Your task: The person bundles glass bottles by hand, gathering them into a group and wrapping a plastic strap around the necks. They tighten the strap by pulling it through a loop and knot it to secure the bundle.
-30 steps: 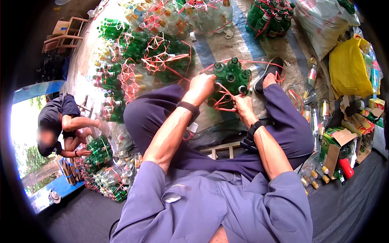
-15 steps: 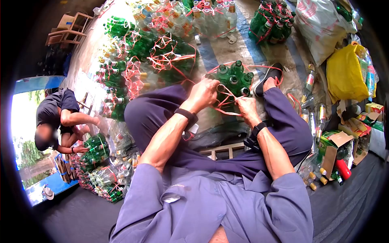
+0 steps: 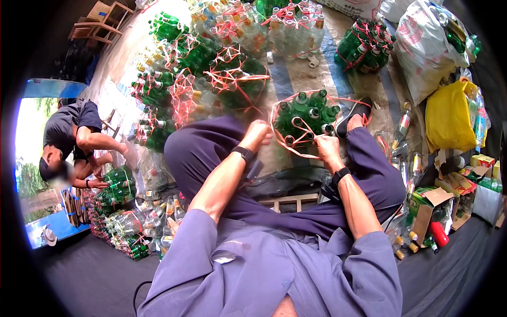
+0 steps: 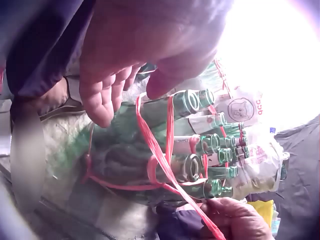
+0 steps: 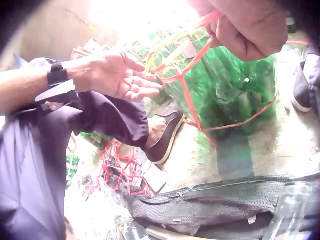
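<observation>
Work piece: the cluster of upright green glass bottles (image 3: 306,119), standing on the striped woven floor mat (image 3: 296,74) between your spread legs. Your black slip-on shoe (image 3: 353,112) sits just beside its right side; I read that as a stop so the cluster can't slide while you pull. A red plastic string (image 4: 161,157) wraps the cluster, with one loop round the outside and more strands crossing between the necks, likely so no bottle drops out on lifting. Your right hand (image 5: 247,25) is at the near side of the cluster, fingers curled and pinching the string. The strand runs taut from the bottles into that grip, so this looks like the tensioning side. Your left hand (image 5: 117,75) is just left of the cluster, palm showing, fingers loosely curled. The string reaches its fingertips, but I can't tell whether it's pinched or only touching. Beyond the cluster, away from you, lie more green and clear bottle bundles (image 3: 232,79) laced in the same red string, so tied ones seem to be parked outward, out of your reach zone. Well to the right of the cluster: a yellow plastic bag (image 3: 449,119) and open cardboard boxes (image 3: 438,193). Well to its left, another person (image 3: 74,134) crouches over a similar bundle.
</observation>
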Motion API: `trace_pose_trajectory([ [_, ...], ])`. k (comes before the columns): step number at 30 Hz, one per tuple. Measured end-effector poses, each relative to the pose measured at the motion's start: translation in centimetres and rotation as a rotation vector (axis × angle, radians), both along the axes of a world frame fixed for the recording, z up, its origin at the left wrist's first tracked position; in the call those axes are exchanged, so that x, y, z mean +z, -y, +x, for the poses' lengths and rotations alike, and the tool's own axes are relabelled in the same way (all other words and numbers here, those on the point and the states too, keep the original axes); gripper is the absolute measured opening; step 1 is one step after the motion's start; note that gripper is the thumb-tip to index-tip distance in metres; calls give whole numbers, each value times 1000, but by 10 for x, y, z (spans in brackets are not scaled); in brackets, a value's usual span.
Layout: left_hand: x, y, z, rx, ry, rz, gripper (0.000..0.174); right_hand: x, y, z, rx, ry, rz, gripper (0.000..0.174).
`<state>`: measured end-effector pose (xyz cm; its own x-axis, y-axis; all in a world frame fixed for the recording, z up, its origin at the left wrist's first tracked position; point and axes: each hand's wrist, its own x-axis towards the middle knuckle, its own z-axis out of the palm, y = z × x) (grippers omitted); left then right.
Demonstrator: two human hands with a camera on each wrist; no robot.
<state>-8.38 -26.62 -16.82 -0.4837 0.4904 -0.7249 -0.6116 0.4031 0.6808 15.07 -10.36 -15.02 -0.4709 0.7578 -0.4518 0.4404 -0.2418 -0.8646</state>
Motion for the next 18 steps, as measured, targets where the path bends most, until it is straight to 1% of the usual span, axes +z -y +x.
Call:
trace_pose_trajectory([
  [2,32,-15,10,-46,16,-94,43,3,0,0,15,6,-22,17],
  [3,45,-18,14,-43,17,-91,43,-3,0,1,34,-8,26,17],
  [4,53,-19,17,-79,6,-82,28,-5,0,1,53,-22,73,17],
  [5,60,-19,18,-115,-6,-73,18,-6,1,2,57,-22,75,17],
  [6,56,-18,17,-111,-8,-72,18,-6,2,2,41,-13,78,17],
  [8,44,-17,14,-143,-123,-116,8,-7,1,1,26,-7,82,17],
  [9,32,-13,12,-142,-124,-115,8,-14,-2,3,119,-46,144,18],
  [10,23,-8,9,-75,-105,-75,9,-21,-4,5,211,-84,207,18],
  [11,13,-5,6,-9,-87,-35,15,-28,-5,6,211,-85,208,18],
  [12,19,-7,5,-8,-90,-33,15,-35,-5,6,244,-61,261,15],
  [13,32,-11,5,41,-115,-37,14,-36,-6,6,275,-38,314,12],
  [14,45,-15,6,91,-139,-40,13,-38,-7,7,275,-41,316,12],
  [16,70,-24,9,130,-156,-8,14,-39,-10,7,649,274,953,7],
  [17,83,-28,10,181,-160,75,16,-40,-10,5,646,271,957,7],
  [18,97,-33,11,230,-163,160,19,-45,-11,3,724,391,986,7],
])
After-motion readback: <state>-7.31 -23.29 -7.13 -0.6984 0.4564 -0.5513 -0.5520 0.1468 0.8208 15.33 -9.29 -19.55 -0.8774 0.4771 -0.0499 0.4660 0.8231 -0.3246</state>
